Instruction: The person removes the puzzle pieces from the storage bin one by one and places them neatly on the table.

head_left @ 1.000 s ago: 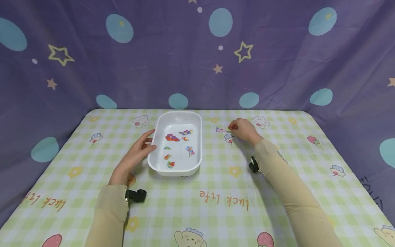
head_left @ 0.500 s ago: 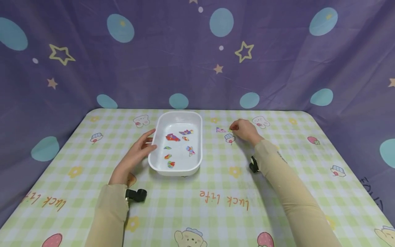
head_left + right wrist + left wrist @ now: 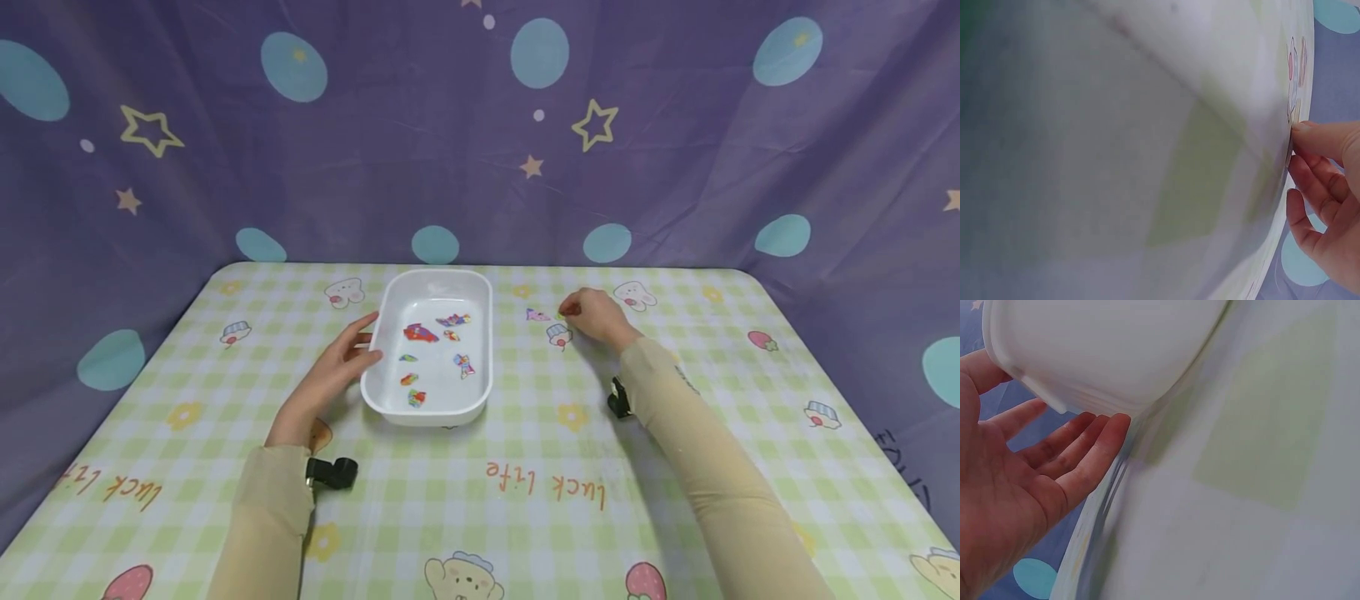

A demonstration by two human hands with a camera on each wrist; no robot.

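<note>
A white rectangular plastic tray (image 3: 427,408) stands left of centre on the table, with several small colourful flat cutouts in it, among them a red one (image 3: 420,333). My left hand (image 3: 335,372) lies along its left side, fingertips and thumb touching the wall and rim; the left wrist view shows the fingers extended, not wrapped round it. Right of the tray, my right hand (image 3: 592,317) pinches a small yellow-green cutout (image 3: 559,316) between thumb and index finger at the tabletop. Most of that piece is hidden by the fingertips. Just left of it lies a pink-purple cutout (image 3: 537,315).
A green-and-white checked cloth (image 3: 525,433) with printed flowers, cupcakes and animals covers the table. Behind the table's far edge hangs a purple curtain (image 3: 450,167) with stars and blue ovals. Black wrist cameras, such as the left one (image 3: 333,472), sit on both wrists.
The right fingertips have shifted very slightly right, away from the pink-purple cutout, showing the gap beside the yellow-green piece. The left hand and tray have not visibly moved.
</note>
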